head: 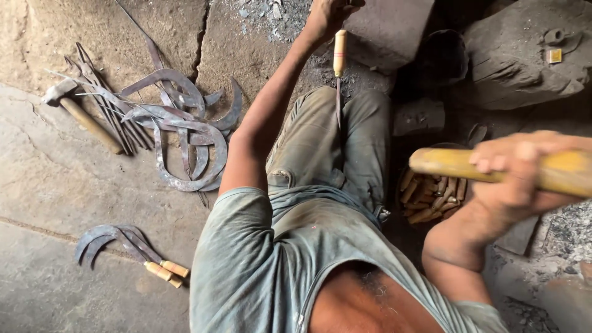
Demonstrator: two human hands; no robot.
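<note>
While gripping a sickle (338, 68) at far centre, left hand (327, 15) closed over the top of its pale wooden handle — blade hanging down over the knee, tip hidden. Right hand (515, 176) wrapped tight round a yellow haft (456, 165) at right, head out of view. Probably stiff and thin in the blade, sharp-edged, light — best held by the wood only. Left on the floor: blades (179, 132), hammer (77, 111), two finished sickles (126, 246). Near the right knee, a bowl (402, 209) of handles.
</note>
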